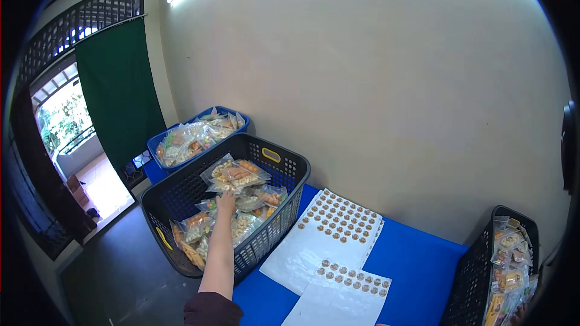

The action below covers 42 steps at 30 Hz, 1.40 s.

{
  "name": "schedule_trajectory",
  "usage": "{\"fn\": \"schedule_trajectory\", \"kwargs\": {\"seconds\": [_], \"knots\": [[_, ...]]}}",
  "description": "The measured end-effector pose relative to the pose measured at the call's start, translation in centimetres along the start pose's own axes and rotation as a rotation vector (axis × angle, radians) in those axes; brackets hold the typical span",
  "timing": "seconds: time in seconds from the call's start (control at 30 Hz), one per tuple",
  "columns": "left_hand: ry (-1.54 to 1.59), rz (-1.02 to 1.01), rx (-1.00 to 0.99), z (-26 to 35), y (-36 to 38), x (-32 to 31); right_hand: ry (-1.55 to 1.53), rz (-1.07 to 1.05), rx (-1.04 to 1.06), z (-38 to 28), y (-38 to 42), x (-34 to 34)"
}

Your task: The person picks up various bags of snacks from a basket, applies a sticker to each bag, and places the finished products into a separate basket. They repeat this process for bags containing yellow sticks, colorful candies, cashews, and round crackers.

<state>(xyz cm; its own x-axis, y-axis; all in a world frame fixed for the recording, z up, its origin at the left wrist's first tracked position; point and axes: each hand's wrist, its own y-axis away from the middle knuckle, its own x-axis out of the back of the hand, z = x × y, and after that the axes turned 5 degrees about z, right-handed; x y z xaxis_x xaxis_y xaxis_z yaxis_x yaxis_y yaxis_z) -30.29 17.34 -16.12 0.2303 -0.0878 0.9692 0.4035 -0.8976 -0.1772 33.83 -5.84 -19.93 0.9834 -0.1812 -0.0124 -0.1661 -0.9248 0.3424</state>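
Observation:
My left hand [226,201] reaches into the large black basket [279,217], its fingers closed on the lower edge of a clear snack packet [237,173]. That packet lies tilted on top of other packets of mixed snacks in the basket. At the bottom edge, beside the sticker sheets, only a sliver of skin [382,325] shows, perhaps my right hand; its fingers are hidden. White sheets with round stickers [341,214] lie on the blue table cover [411,253], and another sticker sheet [344,299] overlaps them nearer to me.
Behind the black basket stands a blue basket [155,139] full of snack packets. At the far right is another black basket [470,278] holding packets. The wall [374,84] rises behind the table. A green curtain [118,84] hangs by an open doorway on the left.

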Motion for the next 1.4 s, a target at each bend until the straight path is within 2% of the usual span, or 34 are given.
{"fn": "schedule_trajectory", "kwargs": {"seconds": [0.1,0.13,0.23,0.33,0.43,0.47,0.57,0.63,0.7,0.77,0.83,0.93,0.97,1.03,1.07,1.17,1.2,1.3,1.33,1.4], "knots": [[0.026,0.079,0.028,0.3,0.0,0.4,0.056,-0.077,0.013,-0.4,-0.4,-1.4],[0.018,0.238,-0.041,0.4,0.8,1.3,0.087,-0.097,0.028,-1.1,-0.1,-1.9],[0.062,0.536,-0.178,0.9,1.9,6.4,0.142,-0.124,0.077,-1.5,0.4,-2.0],[0.355,0.722,-0.26,2.0,2.4,12.4,0.131,-0.118,0.104,-0.7,1.2,-1.3],[0.816,0.675,-0.37,3.8,5.3,19.6,0.103,-0.123,0.094,1.2,1.7,-0.1],[0.759,0.772,-0.426,4.4,6.5,21.7,0.1,-0.116,0.082,1.4,1.8,0.0],[1.068,0.775,-0.36,8.1,13.1,28.2,0.082,-0.132,0.055,2.3,2.5,-0.9],[1.312,0.737,-0.388,10.5,16.4,28.8,0.069,-0.184,0.069,2.0,2.2,-2.3],[1.441,0.558,-0.487,12.8,20.4,28.9,0.035,-0.265,0.098,-1.6,4.1,-5.3],[1.736,0.244,-0.557,16.1,23.9,26.7,-0.099,-0.437,0.147,-2.1,5.1,-7.7],[1.854,0.035,-0.594,19.3,27.8,23.5,0.013,-0.624,0.148,-4.2,7.0,-9.4],[1.939,-0.153,-0.519,22.8,33.4,20.4,0.001,-0.753,0.254,-4.5,8.8,-10.7],[1.981,-0.218,-0.473,23.5,34.9,19.9,-0.143,-0.713,0.139,-4.4,8.9,-10.6],[2.079,-0.174,-0.406,24.2,37.1,18.9,-0.431,-0.618,-0.082,-4.2,8.6,-10.1],[2.114,-0.203,-0.376,24.3,37.9,18.5,-0.544,-0.493,-0.117,-4.0,8.7,-9.7],[2.179,-0.403,-0.258,24.2,39.3,17.7,-0.682,-0.353,-0.06,-4.7,7.6,-7.9],[2.189,-0.491,-0.207,24.1,39.8,17.3,-0.822,-0.294,-0.095,-5.1,7.6,-7.6],[2.126,-0.794,-0.151,24.1,40.8,15.7,-0.782,-0.122,-0.037,-4.6,6.1,-7.4],[2.091,-0.844,-0.153,24.1,41.1,15.9,-0.831,-0.052,-0.045,-5.7,6.2,-7.5],[2.064,-0.879,-0.099,23.9,41.2,14.1,-0.765,-0.077,0.012,-5.7,5.0,-6.6]]}}
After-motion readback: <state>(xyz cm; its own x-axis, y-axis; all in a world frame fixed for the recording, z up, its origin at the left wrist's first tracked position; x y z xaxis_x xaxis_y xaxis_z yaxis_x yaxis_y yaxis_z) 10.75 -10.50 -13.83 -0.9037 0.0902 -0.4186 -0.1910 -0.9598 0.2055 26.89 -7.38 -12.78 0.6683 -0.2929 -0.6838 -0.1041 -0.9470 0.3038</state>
